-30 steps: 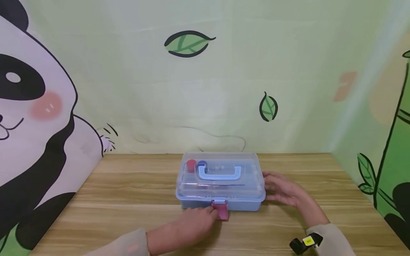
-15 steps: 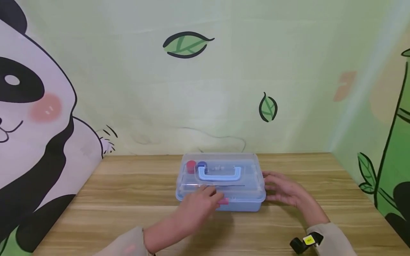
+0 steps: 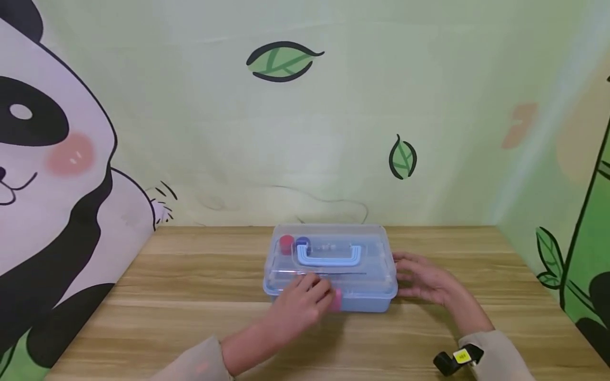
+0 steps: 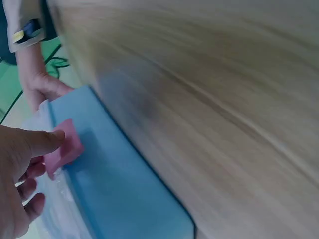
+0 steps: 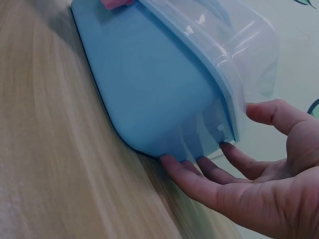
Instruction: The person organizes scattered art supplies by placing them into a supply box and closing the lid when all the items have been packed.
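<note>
A light blue plastic storage box [image 3: 364, 304] stands on the wooden table, its clear lid [image 3: 376, 283] down and its blue handle [image 3: 329, 261] lying flat. My left hand [image 3: 301, 304] is at the front middle of the box, thumb against the pink latch [image 4: 67, 149] and the other fingers curled over the lid's front edge. With fingers loosely spread, my right hand [image 3: 421, 278] rests against the box's right end; in the right wrist view its fingertips [image 5: 169, 162] touch the wall and the thumb sits beside the lid.
Through the lid show a red round-topped item [image 3: 287, 244] and a dark blue one [image 3: 303, 243], with a thin dark stick in front of them. Behind the table [image 3: 200, 264] hangs a pale green backdrop [image 3: 333, 132] printed with a panda and leaves.
The pink latch has swung from hanging down to upright against the box front. My left hand has risen with it from below the lid to its front edge. The right hand holds its place.
</note>
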`<state>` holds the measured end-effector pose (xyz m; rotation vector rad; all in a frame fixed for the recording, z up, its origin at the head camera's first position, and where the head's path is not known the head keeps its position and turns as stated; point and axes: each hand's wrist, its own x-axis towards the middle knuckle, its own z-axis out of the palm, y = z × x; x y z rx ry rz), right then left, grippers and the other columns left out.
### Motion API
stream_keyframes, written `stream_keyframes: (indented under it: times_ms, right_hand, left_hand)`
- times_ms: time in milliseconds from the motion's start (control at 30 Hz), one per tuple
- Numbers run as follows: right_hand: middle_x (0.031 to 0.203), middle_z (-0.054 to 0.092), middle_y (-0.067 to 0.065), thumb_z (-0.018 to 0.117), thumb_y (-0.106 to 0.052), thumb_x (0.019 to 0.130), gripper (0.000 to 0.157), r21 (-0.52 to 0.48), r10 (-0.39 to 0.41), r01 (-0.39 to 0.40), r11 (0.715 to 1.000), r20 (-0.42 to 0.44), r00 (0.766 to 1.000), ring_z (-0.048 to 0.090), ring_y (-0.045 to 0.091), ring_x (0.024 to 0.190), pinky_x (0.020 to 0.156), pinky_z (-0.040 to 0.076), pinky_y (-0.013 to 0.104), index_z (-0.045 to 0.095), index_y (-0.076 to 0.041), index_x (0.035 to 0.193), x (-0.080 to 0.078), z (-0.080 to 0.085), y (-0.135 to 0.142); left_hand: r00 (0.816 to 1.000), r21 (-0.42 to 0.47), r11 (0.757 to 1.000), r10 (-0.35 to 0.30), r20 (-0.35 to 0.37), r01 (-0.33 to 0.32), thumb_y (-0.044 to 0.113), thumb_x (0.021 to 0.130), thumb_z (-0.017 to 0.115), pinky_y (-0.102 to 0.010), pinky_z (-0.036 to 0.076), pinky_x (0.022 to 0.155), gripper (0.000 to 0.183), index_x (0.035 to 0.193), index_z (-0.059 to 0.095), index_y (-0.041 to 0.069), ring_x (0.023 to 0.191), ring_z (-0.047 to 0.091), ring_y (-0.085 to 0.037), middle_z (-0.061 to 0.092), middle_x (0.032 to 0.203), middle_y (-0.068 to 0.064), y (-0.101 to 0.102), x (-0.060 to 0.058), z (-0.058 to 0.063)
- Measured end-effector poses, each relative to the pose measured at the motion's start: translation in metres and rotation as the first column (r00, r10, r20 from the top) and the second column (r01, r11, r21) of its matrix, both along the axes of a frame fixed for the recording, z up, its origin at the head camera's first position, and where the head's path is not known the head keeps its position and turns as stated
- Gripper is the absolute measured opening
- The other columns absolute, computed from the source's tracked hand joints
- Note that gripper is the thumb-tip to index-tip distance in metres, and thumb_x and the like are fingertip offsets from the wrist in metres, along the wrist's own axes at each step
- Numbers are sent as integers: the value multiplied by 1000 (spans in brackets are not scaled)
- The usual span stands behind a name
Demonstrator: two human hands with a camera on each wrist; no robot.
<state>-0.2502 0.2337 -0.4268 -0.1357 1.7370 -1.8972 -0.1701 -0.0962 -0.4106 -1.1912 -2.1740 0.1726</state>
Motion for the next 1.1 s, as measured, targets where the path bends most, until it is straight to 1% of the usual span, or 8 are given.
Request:
stream_keyframes:
  times_ms: [67,167,233,300,467,667,900,1100]
  right_hand:
    - [148,42,23,53,-18,103,70,2,1,-1,1000,-1,1000,53,28,125,103,47,54,16,5,157,0,-1,-1]
    - [149,41,23,54,-18,102,70,0,1,-1,1000,4,1000,52,28,126,103,47,54,16,5,157,0,-2,-3]
    - [148,42,22,54,-18,102,70,-3,1,-1,1000,7,1000,52,28,126,103,47,54,16,5,157,1,-2,-3]
    - [146,44,21,53,-17,102,70,-10,4,-4,1000,12,1000,53,28,125,103,47,54,16,4,157,2,-2,-3]
    - [146,43,21,52,-15,103,70,-35,16,-15,999,22,1000,54,27,123,103,47,55,13,5,158,3,1,-1]
    - [148,39,24,52,-14,104,71,-48,12,-11,999,29,1000,56,27,122,102,49,53,10,4,159,-2,5,0]
    - [139,49,19,52,-15,103,72,-24,37,-37,999,34,999,58,26,119,100,50,52,10,5,158,0,-3,4]
    - [132,55,15,53,-15,101,72,12,17,-16,1000,-11,1000,59,26,116,97,52,51,14,8,156,-7,-1,11]
  left_hand:
    - [999,-17,1000,13,-47,-14,12,89,74,-38,47,91,25,114,75,13,108,52,-23,62,120,-2,-2,0,-5]
    - [996,27,999,35,-82,-33,14,88,74,-56,42,102,22,109,77,21,123,50,-32,59,132,-4,-3,-3,-10]
    - [997,54,998,46,-69,-42,13,87,74,-68,36,104,23,107,76,24,132,47,-40,54,139,-6,-2,-5,-11]
    - [998,65,996,55,-20,-53,9,89,73,-74,34,103,24,106,73,26,134,45,-46,51,142,-9,0,-6,-10]
    - [996,70,994,87,10,-88,6,93,64,-72,42,95,17,99,63,22,128,51,-48,53,137,-13,10,-5,-7]
    - [994,100,990,99,-40,-95,7,92,61,-73,45,91,13,95,59,20,124,54,-48,57,132,-14,15,-12,-6]
    - [992,89,989,117,41,-121,3,91,55,-74,45,90,18,99,57,18,125,52,-51,53,133,-14,21,-5,-12]
    - [987,99,983,154,38,-157,3,92,57,-72,45,93,18,101,56,18,127,51,-49,52,134,-11,33,-7,-10]
